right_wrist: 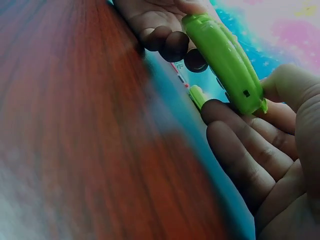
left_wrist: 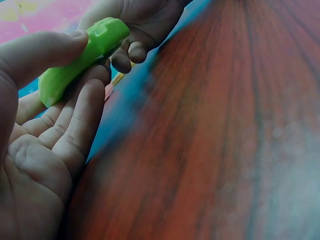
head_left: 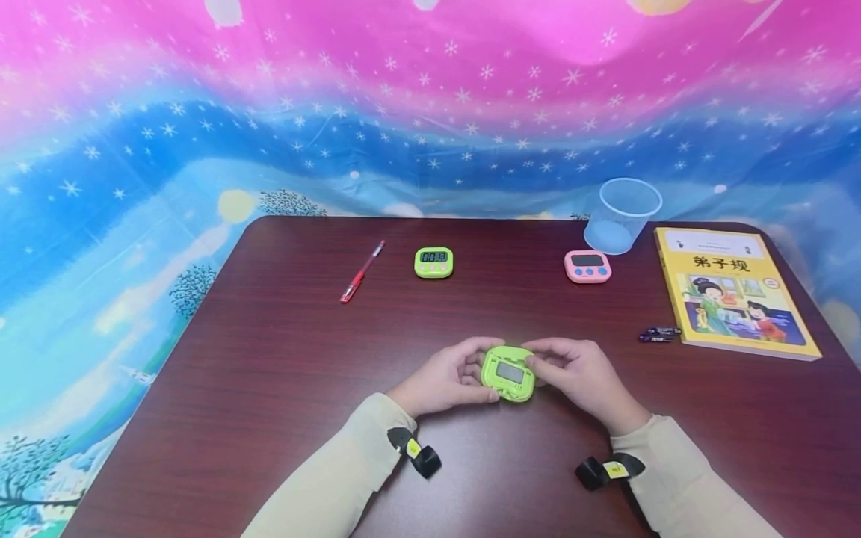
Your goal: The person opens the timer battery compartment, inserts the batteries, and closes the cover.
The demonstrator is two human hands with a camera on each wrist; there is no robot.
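Note:
A light-green digital timer (head_left: 509, 373) is held up between both hands near the middle of the table. A grey rectangle shows on its upward side, with a green flap-like piece along the far edge. My left hand (head_left: 447, 379) grips its left end, thumb on the near side and fingers beneath, as the left wrist view shows on the green casing (left_wrist: 82, 62). At the opposite end my right hand (head_left: 587, 375) pinches it, thumb over the top right corner. In the right wrist view the timer's side (right_wrist: 225, 65) has a small dark slot.
On the dark wood table (head_left: 282, 359) lie a red pen (head_left: 362, 272), another green timer (head_left: 433, 263), a pink timer (head_left: 588, 267) and small dark batteries (head_left: 659, 335). A clear plastic cup (head_left: 619, 217) stands at the back right beside a yellow book (head_left: 740, 291).

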